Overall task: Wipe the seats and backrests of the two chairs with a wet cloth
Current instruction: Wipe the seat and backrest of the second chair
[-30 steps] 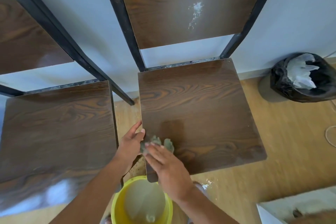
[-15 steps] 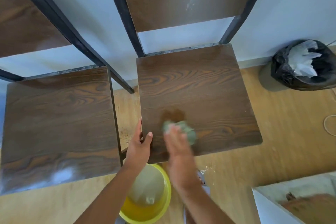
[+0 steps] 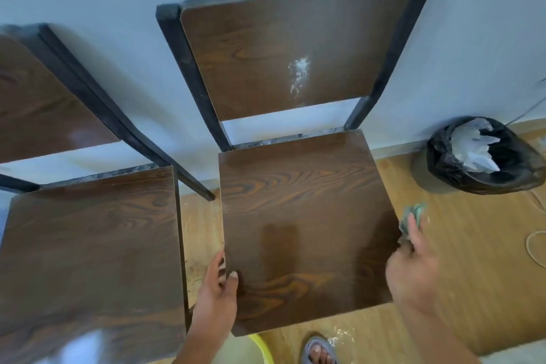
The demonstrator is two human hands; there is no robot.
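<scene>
Two dark wood chairs with black metal frames stand side by side against a pale wall. The right chair's seat point(image 3: 304, 216) lies in the middle; its backrest point(image 3: 266, 47) carries a white powdery smear point(image 3: 299, 72). My right hand point(image 3: 410, 269) presses a crumpled green cloth point(image 3: 413, 214) at the seat's right edge, blurred by motion. My left hand point(image 3: 220, 284) grips the seat's front left edge, thumb on top. The left chair's seat point(image 3: 91, 248) and backrest point(image 3: 38, 106) sit at the left.
A bin lined with a black bag point(image 3: 484, 156), white paper inside, stands on the wood floor at the right. A yellow bucket's rim point(image 3: 263, 347) shows at the bottom, beside my sandalled foot point(image 3: 319, 353). White powder point(image 3: 339, 334) and a cord point(image 3: 534, 248) lie on the floor.
My right hand has swept the cloth from the seat's front middle across to its right edge. My left hand keeps hold of the front left edge. The view has tilted up and shows more backrest.
</scene>
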